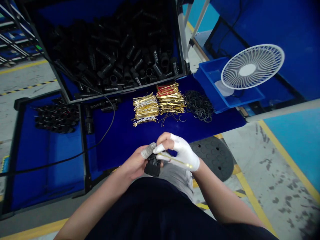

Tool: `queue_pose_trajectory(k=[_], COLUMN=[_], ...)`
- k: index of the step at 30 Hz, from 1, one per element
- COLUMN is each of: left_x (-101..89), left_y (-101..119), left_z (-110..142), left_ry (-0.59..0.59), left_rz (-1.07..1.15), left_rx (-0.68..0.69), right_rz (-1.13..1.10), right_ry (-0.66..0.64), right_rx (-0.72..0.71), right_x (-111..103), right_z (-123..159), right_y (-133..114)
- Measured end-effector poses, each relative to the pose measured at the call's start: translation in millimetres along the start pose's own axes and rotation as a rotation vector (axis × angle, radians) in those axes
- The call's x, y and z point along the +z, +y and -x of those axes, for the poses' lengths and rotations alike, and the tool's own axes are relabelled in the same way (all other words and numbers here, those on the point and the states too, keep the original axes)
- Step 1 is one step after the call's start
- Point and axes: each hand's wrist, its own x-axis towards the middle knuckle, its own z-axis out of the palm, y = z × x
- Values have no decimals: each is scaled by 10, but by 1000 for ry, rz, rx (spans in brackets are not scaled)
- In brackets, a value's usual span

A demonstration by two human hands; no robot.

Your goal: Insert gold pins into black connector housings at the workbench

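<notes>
The person's left hand (133, 163) is clenched around a black plastic connector (152, 167), which sits in front of the person's lap, and grey finger cots (148, 150) cover its fingertips. The white-gloved right hand (182, 154) is just beside it, with the fingers curled and grasping a thin gold wire (175, 159). Farther ahead on a blue table (120, 143) lie bundles of gold wires (158, 104) and black rings (199, 106).
</notes>
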Motion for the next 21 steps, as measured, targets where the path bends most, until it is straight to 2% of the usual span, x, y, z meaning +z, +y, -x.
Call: queue_pose_trajectory(k=[2,5,10,12,17,21], left_x=[19,52,113,129,145,157], left_y=[-66,-93,-78,-76,-56,-15], left_z=[-10,-11,-48,-76,-123,-156], left_ry=[-22,32,93,113,99,55], left_rz=[-11,42,39,44,60,19], left_rx=[-79,29,172,196,205,224], right_rz=[31,66,8,-29,-44,24], right_ry=[35,187,374,400,338,423], right_rx=[-78,-91,76,123,142,238], right_x=[59,154,227,216,131,116], right_z=[-12,20,118,133,87,43], right_y=[-19,19,90,104,148,189])
